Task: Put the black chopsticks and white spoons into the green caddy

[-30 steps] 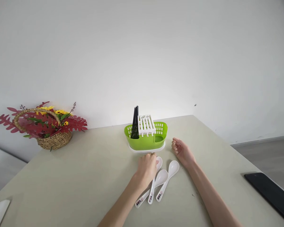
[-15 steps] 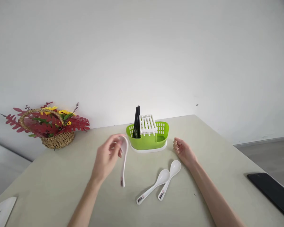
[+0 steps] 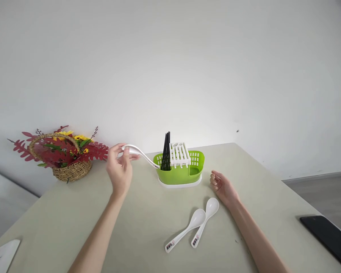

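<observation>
My left hand [image 3: 121, 167] is closed on the bowl of a white spoon [image 3: 142, 154]. The spoon's handle slants down to the right, its tip at the left end of the green cutlery holder [image 3: 174, 176]; whether they touch I cannot tell. Black chopsticks [image 3: 166, 153] stand in the holder's left part, beside a white slotted rack [image 3: 180, 153] across its middle. To the right of the holder my right hand [image 3: 224, 189] rests on the table, fingers curled in with nothing seen in them. In front of it lie two white spoons [image 3: 197, 218] [image 3: 212, 206], crossing each other.
A wicker basket [image 3: 74, 171] of red and yellow artificial flowers stands at the back left near the wall. A black phone [image 3: 326, 235] lies by the right edge of the table [image 3: 142, 235]. A white object [image 3: 5, 252] lies at the lower left.
My left hand has moved up and left, swinging the spoon from nearly upright to a slant with its handle tip toward the holder. My right hand stays in place.
</observation>
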A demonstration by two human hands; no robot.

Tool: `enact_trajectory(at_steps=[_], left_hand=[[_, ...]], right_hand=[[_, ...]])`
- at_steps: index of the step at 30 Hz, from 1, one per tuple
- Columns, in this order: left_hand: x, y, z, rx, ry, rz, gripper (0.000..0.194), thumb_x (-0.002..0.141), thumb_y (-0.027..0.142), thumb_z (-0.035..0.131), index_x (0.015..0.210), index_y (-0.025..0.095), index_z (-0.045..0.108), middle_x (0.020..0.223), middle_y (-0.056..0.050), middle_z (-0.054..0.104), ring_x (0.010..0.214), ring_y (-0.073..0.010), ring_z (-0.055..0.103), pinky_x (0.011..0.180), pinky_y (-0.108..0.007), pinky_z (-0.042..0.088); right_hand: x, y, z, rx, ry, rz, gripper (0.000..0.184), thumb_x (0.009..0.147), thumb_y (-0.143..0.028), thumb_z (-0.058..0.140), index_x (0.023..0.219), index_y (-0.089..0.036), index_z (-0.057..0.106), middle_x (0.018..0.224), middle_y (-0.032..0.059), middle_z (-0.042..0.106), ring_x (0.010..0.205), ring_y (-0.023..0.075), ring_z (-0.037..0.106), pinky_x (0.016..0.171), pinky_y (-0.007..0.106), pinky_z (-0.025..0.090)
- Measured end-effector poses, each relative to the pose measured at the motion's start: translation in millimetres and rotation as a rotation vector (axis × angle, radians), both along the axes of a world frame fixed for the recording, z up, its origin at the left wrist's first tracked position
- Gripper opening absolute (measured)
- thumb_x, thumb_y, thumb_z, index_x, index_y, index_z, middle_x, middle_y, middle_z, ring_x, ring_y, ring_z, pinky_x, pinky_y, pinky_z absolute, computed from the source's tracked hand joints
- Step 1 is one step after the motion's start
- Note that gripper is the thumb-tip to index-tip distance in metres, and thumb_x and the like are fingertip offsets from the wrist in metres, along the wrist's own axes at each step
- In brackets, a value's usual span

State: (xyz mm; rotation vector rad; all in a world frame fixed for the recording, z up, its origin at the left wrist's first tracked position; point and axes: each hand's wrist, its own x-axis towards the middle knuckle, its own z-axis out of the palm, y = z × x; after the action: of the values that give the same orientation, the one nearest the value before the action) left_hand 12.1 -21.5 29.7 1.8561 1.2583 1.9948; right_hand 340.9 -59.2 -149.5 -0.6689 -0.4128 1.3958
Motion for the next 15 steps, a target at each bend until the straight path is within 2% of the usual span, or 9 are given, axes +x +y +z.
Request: enact_trajectory(at_steps=[5,9,12,15], left_hand=[[9,20,-16.8,-0.105,0.159,-0.039,0.034,0.098,0.051,0.056,0.114,0.02,0.056,0.106,-0.005,0.07,0.058,-0.0108,0.071,0.06,-0.025,0.062],[6,29,-33.3,-0.214,0.303,-0.137,0.034,0.098,0.052,0.055,0.111,0.021,0.06,0.1,-0.004,0.074,0.051,-0.0102,0.069,0.052,-0.022,0.056],[0,32,-44.5,-0.302,0.414,-0.202,0.03,0.099,0.051,0.053,0.108,0.023,0.062,0.074,0.003,0.071,0.043,-0.0109,0.064,0.045,-0.021,0.05],[-5,33,-51.3,-0.372,0.459,-0.239,0.029,0.1,0.049,0.052,0.108,0.023,0.062,0.052,0.008,0.059,0.042,-0.0139,0.063,0.046,-0.022,0.049]], right_hand=[[0,2,-0.6,0.0,-0.007,0.004,0.031,0.066,-0.031,0.093,0.079,-0.021,0.067,0.065,-0.006,0.059,0.05,0.006,0.047,0.038,0.018,0.039],[0,4,-1.9,-0.003,-0.008,0.005,0.03,0.067,-0.031,0.093,0.078,-0.021,0.067,0.066,-0.0055,0.059,0.05,0.0062,0.047,0.038,0.018,0.04],[0,4,-2.8,-0.003,-0.006,0.004,0.028,0.068,-0.03,0.092,0.078,-0.021,0.067,0.066,-0.0052,0.058,0.05,0.0062,0.046,0.038,0.018,0.04],[0,5,-3.5,-0.005,-0.005,0.007,0.027,0.069,-0.03,0.091,0.08,-0.02,0.068,0.067,-0.005,0.058,0.051,0.0062,0.046,0.038,0.018,0.04]])
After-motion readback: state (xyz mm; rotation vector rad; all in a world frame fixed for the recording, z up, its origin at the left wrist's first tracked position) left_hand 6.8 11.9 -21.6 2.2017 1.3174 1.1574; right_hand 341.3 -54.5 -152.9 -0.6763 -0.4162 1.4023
